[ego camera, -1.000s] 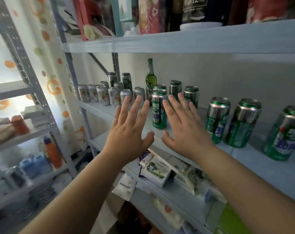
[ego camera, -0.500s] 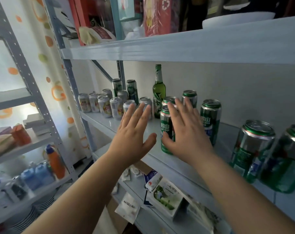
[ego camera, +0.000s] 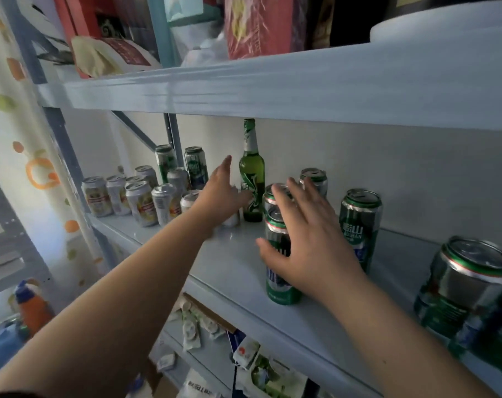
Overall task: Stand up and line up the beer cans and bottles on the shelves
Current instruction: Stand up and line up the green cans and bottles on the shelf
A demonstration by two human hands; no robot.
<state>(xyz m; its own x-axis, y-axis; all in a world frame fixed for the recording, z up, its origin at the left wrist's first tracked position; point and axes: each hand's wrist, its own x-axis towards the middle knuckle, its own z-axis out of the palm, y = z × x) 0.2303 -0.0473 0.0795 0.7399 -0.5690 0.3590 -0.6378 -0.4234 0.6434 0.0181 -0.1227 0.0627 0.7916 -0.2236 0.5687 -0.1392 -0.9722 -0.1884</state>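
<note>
Since half a second ago our left hand has reached deeper into the shelf, fingers spread and empty, beside the upright green bottle. Our right hand lies open against the front green can, not gripping it.
</note>
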